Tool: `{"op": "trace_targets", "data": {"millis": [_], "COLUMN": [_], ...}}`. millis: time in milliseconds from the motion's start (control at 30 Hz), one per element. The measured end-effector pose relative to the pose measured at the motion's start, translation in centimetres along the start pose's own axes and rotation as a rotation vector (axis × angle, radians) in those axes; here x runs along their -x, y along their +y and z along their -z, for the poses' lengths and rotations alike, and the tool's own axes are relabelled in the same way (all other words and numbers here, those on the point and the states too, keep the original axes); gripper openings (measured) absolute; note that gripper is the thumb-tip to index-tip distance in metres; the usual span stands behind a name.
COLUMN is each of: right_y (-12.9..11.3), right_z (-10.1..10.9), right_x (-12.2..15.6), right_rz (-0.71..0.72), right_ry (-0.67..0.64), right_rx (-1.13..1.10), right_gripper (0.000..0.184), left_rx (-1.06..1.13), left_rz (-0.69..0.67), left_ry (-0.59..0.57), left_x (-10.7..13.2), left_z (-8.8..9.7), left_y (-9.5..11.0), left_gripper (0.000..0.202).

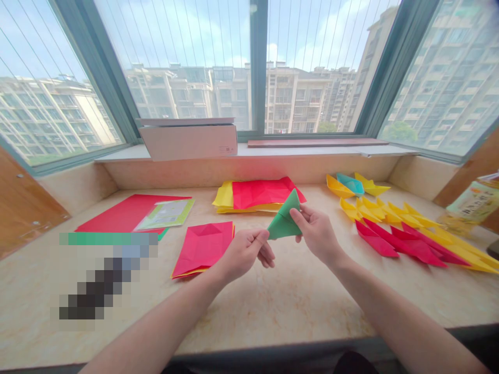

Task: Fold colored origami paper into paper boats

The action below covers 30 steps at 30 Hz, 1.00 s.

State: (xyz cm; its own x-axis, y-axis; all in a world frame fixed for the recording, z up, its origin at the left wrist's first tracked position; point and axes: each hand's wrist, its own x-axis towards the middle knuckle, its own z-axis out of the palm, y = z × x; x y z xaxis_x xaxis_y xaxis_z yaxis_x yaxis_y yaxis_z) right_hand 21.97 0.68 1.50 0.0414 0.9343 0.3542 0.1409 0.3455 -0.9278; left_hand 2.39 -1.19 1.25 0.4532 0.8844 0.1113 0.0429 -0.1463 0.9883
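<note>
A piece of folded green paper [286, 217], roughly triangular, is held up above the counter between both hands. My left hand [249, 249] pinches its lower left corner between thumb and fingers. On the other side, my right hand [317, 228] grips the right edge, thumb in front and fingers behind. Beyond the paper lies a stack of creased red and yellow sheets [265, 193]. Close to my left wrist is a second stack of folded red and yellow paper [205, 246].
Folded red paper boats [405, 241], yellow boats [378, 210] and a blue boat [350, 184] sit at the right, near a bottle [473, 205]. At the left lie red sheets [117, 213] under a clear packet [167, 214]. A white box [189, 141] stands on the sill.
</note>
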Motion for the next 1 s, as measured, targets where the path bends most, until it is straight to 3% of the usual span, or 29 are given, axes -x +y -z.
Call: {"op": "trace_targets", "data": {"millis": [367,467,800,900,1000], "right_y": [-0.2,-0.5,-0.1,0.5,1.1], "right_z": [0.0,0.1,0.0,-0.1,0.0], "right_x": [0.2,0.2,-0.1,-0.1,0.1], "right_rz": [-0.020,-0.020,-0.029,0.074,0.336], "right_ry": [-0.009,0.018,0.033,0.021,0.042], "right_rx": [-0.017,-0.013,-0.062,-0.089,0.027], "right_gripper": [0.045,0.045,0.045,0.037,0.022], "left_rx": [0.140,0.167,0.066,0.138,0.263], "left_rz": [0.062,0.076,0.012,0.040,0.056], "left_ry": [-0.003,0.045,0.101,0.150,0.215], "left_x": [-0.1,-0.2,-0.2,-0.4,-0.7], "left_z": [-0.1,0.1,0.4,0.6,0.9], "left_y": [-0.5,-0.7,-0.8,-0.8,-0.8], "left_gripper": [0.060,0.063,0.046,0.046,0.042]}}
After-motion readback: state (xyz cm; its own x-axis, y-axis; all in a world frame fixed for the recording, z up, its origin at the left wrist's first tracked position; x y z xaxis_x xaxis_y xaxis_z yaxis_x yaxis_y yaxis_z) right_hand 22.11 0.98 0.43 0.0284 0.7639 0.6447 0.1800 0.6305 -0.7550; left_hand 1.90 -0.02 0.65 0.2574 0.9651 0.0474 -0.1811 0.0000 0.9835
